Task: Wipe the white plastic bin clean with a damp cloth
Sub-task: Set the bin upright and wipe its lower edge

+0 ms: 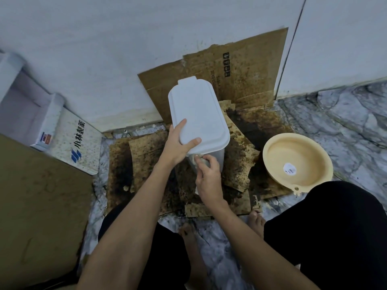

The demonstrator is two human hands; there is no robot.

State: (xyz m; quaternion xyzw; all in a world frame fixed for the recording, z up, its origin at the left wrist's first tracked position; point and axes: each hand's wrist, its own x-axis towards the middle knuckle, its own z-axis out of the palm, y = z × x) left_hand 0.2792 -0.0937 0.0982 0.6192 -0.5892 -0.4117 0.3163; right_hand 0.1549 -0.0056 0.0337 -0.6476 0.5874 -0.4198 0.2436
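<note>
The white plastic bin (199,109) stands on stained cardboard in the middle of the view, its flat lid closed and facing up toward me. My left hand (178,145) grips the lid's near edge, thumb on top and fingers along the left side. Just below the lid, my right hand (207,176) presses a small greyish damp cloth (199,161) against the bin's near side wall. Most of the cloth is hidden under my fingers.
Dirty, mould-stained cardboard (236,80) covers the floor and leans on the white wall. A cream plastic basin (297,162) sits to the right. A white printed box (69,141) and a brown board (37,201) lie left. My knees and bare feet are near.
</note>
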